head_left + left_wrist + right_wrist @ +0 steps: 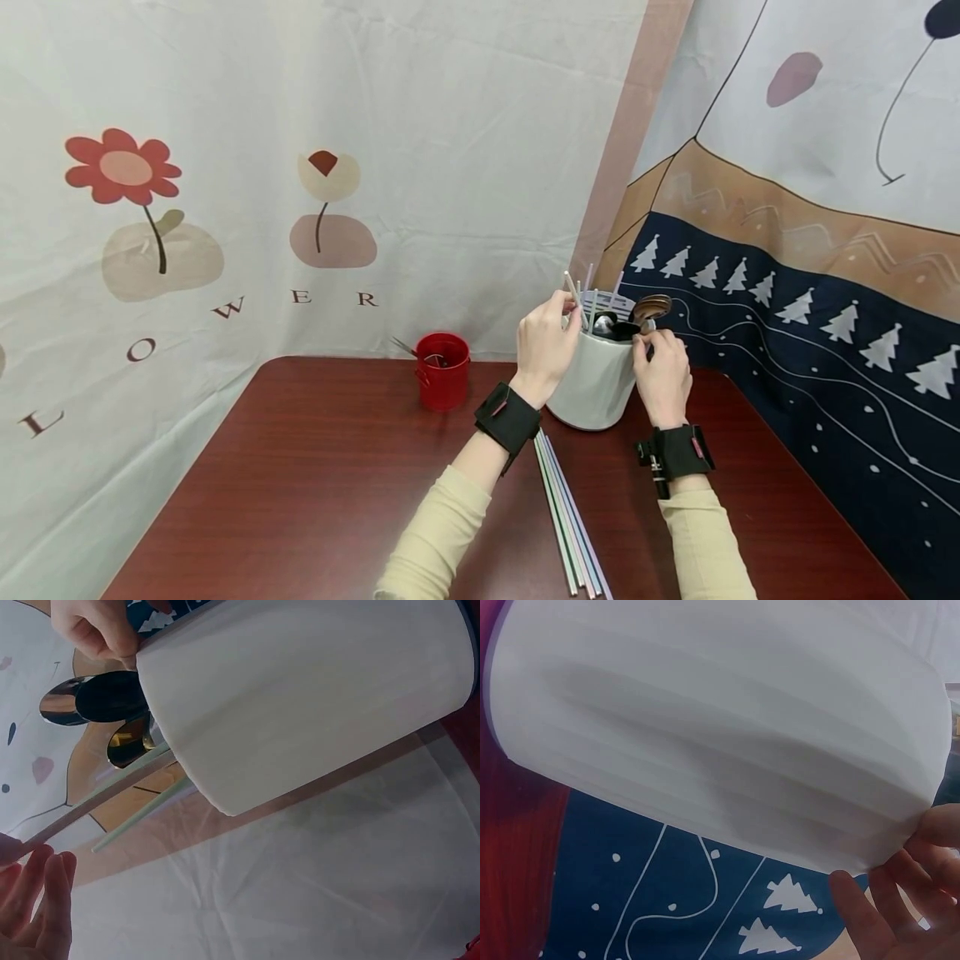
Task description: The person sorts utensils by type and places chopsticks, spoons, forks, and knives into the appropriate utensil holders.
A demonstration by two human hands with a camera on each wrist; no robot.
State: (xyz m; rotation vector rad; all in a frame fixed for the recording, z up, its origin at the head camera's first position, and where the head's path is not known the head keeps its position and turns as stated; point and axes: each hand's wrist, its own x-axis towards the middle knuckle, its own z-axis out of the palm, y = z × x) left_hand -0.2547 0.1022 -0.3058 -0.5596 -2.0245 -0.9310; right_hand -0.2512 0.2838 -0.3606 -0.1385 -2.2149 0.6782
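Observation:
A white, round container (592, 387) stands upright near the back of the table, holding several spoons (111, 696) and thin pastel straws. My left hand (546, 346) is at its left rim and pinches the upper end of a pale straw (97, 801) between thumb and fingertips. The straw's lower part is hidden inside the container. On the opposite side, my right hand (666, 375) grips the rim, its thumb and fingers (862, 907) curled over the edge. A bundle of long pastel straws (573, 525) lies on the table between my forearms.
A small red pot (442, 379) with metal utensils in it stands left of the container. Printed cloth (465, 167) hangs behind the dark red-brown table (337, 467), and a navy cloth with white trees (787, 367) borders the right edge.

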